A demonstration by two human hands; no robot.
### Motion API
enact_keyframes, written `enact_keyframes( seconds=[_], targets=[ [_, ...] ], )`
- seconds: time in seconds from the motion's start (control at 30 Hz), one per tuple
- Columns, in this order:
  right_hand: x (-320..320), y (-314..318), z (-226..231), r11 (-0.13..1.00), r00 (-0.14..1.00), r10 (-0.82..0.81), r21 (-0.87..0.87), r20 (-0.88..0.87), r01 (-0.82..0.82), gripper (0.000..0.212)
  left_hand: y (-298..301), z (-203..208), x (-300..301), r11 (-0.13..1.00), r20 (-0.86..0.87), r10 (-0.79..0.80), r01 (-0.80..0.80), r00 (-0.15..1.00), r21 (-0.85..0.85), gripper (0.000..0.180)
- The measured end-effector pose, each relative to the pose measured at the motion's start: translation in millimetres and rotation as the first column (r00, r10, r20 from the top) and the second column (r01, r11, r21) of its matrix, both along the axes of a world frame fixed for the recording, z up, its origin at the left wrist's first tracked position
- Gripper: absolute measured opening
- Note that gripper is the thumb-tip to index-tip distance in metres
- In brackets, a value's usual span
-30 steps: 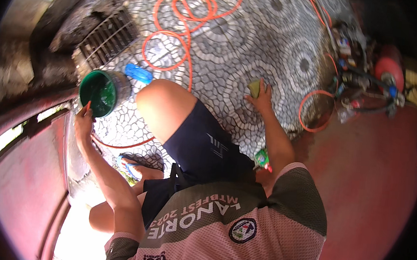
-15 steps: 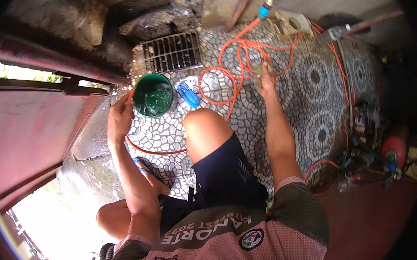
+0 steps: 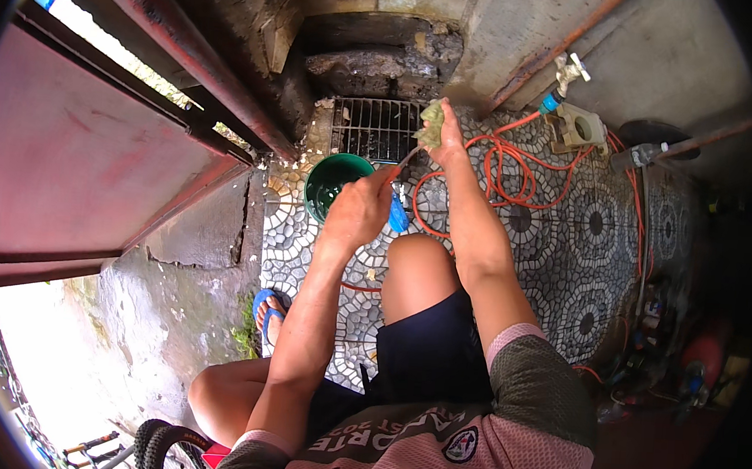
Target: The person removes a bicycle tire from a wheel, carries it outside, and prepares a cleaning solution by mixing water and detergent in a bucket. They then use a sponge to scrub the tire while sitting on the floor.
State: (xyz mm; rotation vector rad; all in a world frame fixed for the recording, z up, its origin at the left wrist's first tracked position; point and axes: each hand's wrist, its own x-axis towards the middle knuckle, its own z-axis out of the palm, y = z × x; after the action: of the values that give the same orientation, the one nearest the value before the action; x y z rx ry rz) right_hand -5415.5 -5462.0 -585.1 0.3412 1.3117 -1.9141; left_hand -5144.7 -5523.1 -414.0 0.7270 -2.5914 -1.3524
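Note:
My left hand [image 3: 358,211] is closed round the end of an orange hose [image 3: 393,175]. From the hose end a thin stream of water runs toward my right hand. My right hand [image 3: 449,139] grips a crumpled yellow-green sponge [image 3: 432,125], held above the drain grate's right edge. Below my left hand stands a green bucket [image 3: 312,197] with water in it, partly hidden by that hand. A small blue object [image 3: 398,216] lies on the floor beside the bucket, partly covered, its kind unclear.
A metal drain grate [image 3: 353,130] lies at the wall's foot. The hose coils [image 3: 519,188] spread over patterned tiles [image 3: 565,274] and join a wall tap [image 3: 571,69]. A red metal gate [image 3: 94,154] stands left, with a bicycle wheel [image 3: 173,451] at lower left. Clutter fills the right side.
My left hand has brought the hose end rightward, from the bucket's left rim to near the sponge. My right hand has moved with the sponge from the hose coils to the grate. The view has shifted.

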Motion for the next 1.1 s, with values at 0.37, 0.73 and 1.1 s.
enact_keyframes(
  seconds=[0.37, 0.73, 1.1],
  targets=[
    [28.5, -6.0, 31.8, 0.949, 0.951, 0.308, -0.067, -0.018, -0.309, 0.06, -2.7, -11.4, -4.4, 0.999, -0.022, 0.044, -0.044, 0.999, -0.022, 0.032],
    [0.3, 12.6, -0.6, 0.848, 0.772, 0.486, 0.437, -0.409, -0.302, 0.065, 3.4, -19.4, -13.3, 0.999, -0.019, 0.03, -0.03, 0.999, -0.012, 0.032],
    [40.1, 9.0, 50.0, 0.872, 0.873, 0.481, -0.06, -0.077, -0.485, 0.052, -12.1, -19.9, -7.9, 0.985, -0.067, 0.14, -0.146, 0.988, -0.09, 0.034]
  ],
)
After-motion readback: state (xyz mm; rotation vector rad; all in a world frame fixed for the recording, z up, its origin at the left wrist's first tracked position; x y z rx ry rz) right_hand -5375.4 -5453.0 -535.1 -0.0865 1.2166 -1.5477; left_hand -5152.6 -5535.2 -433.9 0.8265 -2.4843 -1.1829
